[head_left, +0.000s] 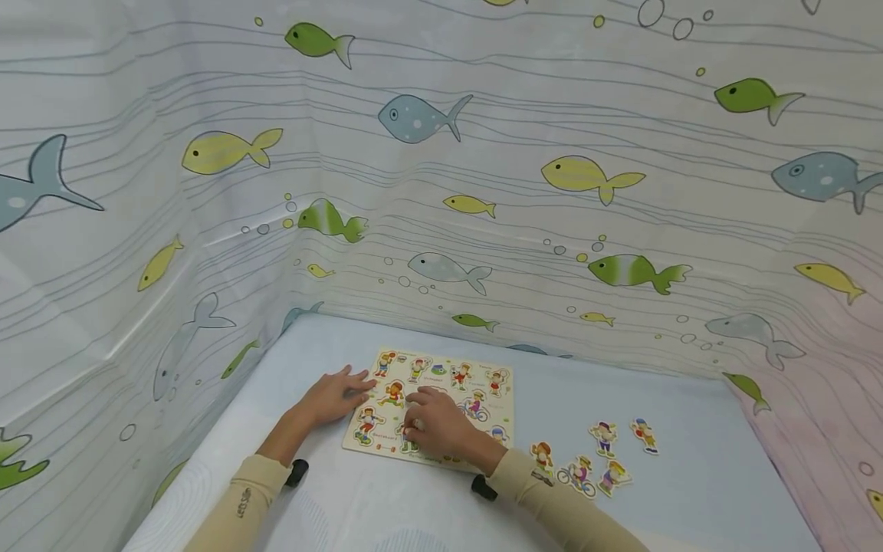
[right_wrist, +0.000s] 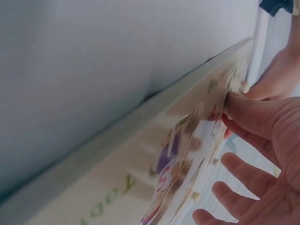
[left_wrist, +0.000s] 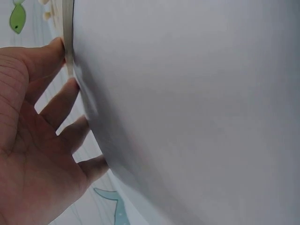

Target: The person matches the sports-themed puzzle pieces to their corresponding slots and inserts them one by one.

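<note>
A wooden puzzle board [head_left: 507,383] with cartoon figures of sports players lies flat on the table. My left hand [head_left: 338,395] touches the board's left edge with spread fingers; in the left wrist view the thumb [left_wrist: 49,56] meets that edge. Over the middle of the board, my right hand [head_left: 441,425] pinches a puzzle piece [head_left: 408,438] between thumb and index finger. In the right wrist view, a bit of red shows by those fingertips, and the other fingers of the right hand [right_wrist: 262,154] are spread. The hand covers most of the pinched piece.
Right of the board lie several loose figure pieces, among them a cyclist [head_left: 578,477] and a figure in a blue cap [head_left: 645,435]. Fish-patterned curtains [head_left: 524,253] rise behind and beside the pale blue table [head_left: 690,491].
</note>
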